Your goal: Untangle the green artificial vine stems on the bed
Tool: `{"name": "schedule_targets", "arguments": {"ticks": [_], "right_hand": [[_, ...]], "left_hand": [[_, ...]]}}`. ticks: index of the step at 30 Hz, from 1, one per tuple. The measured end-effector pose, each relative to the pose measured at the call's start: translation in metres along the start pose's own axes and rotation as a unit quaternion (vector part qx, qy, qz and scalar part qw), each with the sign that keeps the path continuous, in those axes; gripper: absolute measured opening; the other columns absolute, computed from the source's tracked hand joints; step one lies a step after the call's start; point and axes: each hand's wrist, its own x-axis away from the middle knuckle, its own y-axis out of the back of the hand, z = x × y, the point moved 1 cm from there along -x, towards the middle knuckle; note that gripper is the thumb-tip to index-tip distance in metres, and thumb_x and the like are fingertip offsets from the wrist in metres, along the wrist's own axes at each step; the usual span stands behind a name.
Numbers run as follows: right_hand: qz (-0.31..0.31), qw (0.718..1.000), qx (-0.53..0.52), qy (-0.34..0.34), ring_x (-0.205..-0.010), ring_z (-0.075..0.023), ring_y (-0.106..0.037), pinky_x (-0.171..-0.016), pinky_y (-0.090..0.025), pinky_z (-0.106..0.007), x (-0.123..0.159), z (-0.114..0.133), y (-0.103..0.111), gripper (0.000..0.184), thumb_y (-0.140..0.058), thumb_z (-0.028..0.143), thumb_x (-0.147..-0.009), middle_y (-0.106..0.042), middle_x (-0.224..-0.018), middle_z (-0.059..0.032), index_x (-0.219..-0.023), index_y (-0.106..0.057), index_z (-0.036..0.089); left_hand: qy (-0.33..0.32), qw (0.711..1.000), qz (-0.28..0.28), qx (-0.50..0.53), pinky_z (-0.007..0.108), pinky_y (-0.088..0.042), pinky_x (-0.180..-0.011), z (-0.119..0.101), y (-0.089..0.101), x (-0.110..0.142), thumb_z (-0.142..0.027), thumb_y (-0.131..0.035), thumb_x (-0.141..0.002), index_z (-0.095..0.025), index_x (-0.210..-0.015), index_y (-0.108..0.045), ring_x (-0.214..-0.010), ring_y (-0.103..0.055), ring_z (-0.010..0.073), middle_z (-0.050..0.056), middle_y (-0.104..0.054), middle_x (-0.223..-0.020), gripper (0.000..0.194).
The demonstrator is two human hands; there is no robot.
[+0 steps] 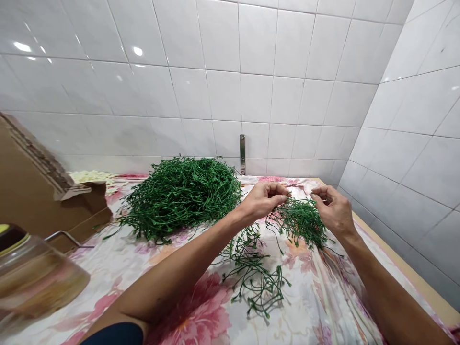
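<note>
My left hand (264,199) and my right hand (334,208) are raised over a flowered cloth (201,316), both with fingers pinched on thin green plastic stems (300,221) that hang between them in a small bunch. A loose scatter of the same green stems (253,275) lies on the cloth below my left wrist. A big tangled heap of green stems (181,194) sits further back on the left, apart from both hands.
A brown cardboard box (32,187) stands at the left, with pale pieces (89,176) behind it. A clear jar with a yellow-green lid (32,273) is at the near left. White tiled walls close the back and right; a wooden table edge (406,270) runs along the right.
</note>
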Motion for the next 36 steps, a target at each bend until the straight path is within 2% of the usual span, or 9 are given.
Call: {"name": "schedule_targets", "arguments": {"ticks": [6, 9, 13, 15, 18, 23, 30, 36], "right_hand": [[0.038, 0.999, 0.024, -0.006, -0.086, -0.0257, -0.071, -0.082, -0.057, -0.043, -0.001, 0.001, 0.002, 0.031, -0.068, 0.048, -0.087, -0.077, -0.102, -0.0099, -0.098, -0.075, 0.02], [0.06, 0.997, -0.051, -0.022, -0.091, -0.026, -0.071, -0.088, -0.057, -0.044, 0.0, 0.007, 0.003, 0.031, -0.068, 0.048, -0.089, -0.076, -0.101, -0.0095, -0.098, -0.075, 0.02], [0.18, 0.958, -0.212, -0.073, -0.094, -0.0247, -0.07, -0.079, -0.059, -0.036, 0.007, 0.019, -0.001, 0.032, -0.07, 0.05, -0.09, -0.075, -0.101, -0.0082, -0.102, -0.074, 0.021], [0.261, 0.936, -0.219, -0.093, -0.095, -0.0242, -0.07, -0.079, -0.059, -0.034, 0.012, 0.021, -0.003, 0.033, -0.071, 0.049, -0.089, -0.075, -0.109, -0.0083, -0.109, -0.075, 0.022], [0.33, 0.91, -0.229, -0.102, -0.098, -0.0249, -0.069, -0.084, -0.056, -0.034, 0.016, 0.02, -0.007, 0.035, -0.075, 0.046, -0.087, -0.075, -0.11, -0.0087, -0.113, -0.074, 0.023], [0.327, 0.912, -0.222, -0.112, -0.093, -0.0243, -0.067, -0.081, -0.054, -0.033, 0.016, 0.019, -0.009, 0.035, -0.077, 0.047, -0.085, -0.075, -0.104, -0.0096, -0.107, -0.074, 0.02], [0.305, 0.923, -0.209, -0.106, -0.074, -0.0162, -0.058, -0.066, -0.046, -0.027, 0.015, 0.024, -0.007, 0.032, -0.075, 0.049, -0.086, -0.069, -0.083, -0.0036, -0.094, -0.072, 0.018], [0.275, 0.948, -0.154, -0.049, -0.071, -0.0141, -0.052, -0.064, -0.041, -0.027, 0.016, 0.027, -0.008, 0.03, -0.067, 0.047, -0.093, -0.062, -0.078, -0.0013, -0.087, -0.067, 0.017]], "left_hand": [[-0.024, 0.999, 0.027, -0.037, 0.023, -0.045, -0.063, -0.007, -0.002, 0.004, -0.012, -0.064, -0.08, -0.01, -0.088, -0.071, -0.071, -0.057, 0.0097, 0.005, -0.069, -0.082, 0.01], [-0.033, 0.996, 0.041, -0.066, 0.024, -0.044, -0.062, -0.007, -0.004, 0.005, -0.01, -0.062, -0.08, -0.011, -0.085, -0.07, -0.068, -0.056, 0.0095, 0.003, -0.067, -0.078, 0.01], [-0.053, 0.992, 0.053, -0.097, 0.026, -0.045, -0.065, -0.001, -0.011, 0.008, -0.009, -0.061, -0.081, -0.011, -0.086, -0.071, -0.07, -0.057, 0.011, 0.004, -0.068, -0.08, 0.012], [-0.062, 0.991, 0.061, -0.1, 0.026, -0.047, -0.069, 0.002, -0.014, 0.008, -0.007, -0.06, -0.082, -0.011, -0.088, -0.071, -0.073, -0.059, 0.0115, 0.004, -0.069, -0.082, 0.013], [-0.063, 0.991, 0.059, -0.104, 0.027, -0.048, -0.07, 0.007, -0.016, 0.008, -0.008, -0.061, -0.083, -0.012, -0.093, -0.069, -0.075, -0.06, 0.0123, 0.004, -0.069, -0.082, 0.014], [-0.075, 0.989, 0.061, -0.11, 0.026, -0.049, -0.068, 0.01, -0.014, 0.007, -0.011, -0.062, -0.084, -0.013, -0.095, -0.068, -0.076, -0.061, 0.0128, 0.004, -0.067, -0.083, 0.013], [-0.062, 0.988, 0.058, -0.126, 0.026, -0.047, -0.065, 0.012, -0.006, 0.004, -0.023, -0.065, -0.087, -0.012, -0.096, -0.067, -0.074, -0.059, 0.0132, 0.004, -0.066, -0.081, 0.014], [-0.022, 0.991, 0.083, -0.103, 0.025, -0.046, -0.066, 0.006, -0.005, 0.003, -0.013, -0.061, -0.084, -0.011, -0.096, -0.066, -0.071, -0.057, 0.0116, 0.003, -0.065, -0.079, 0.013]]}}
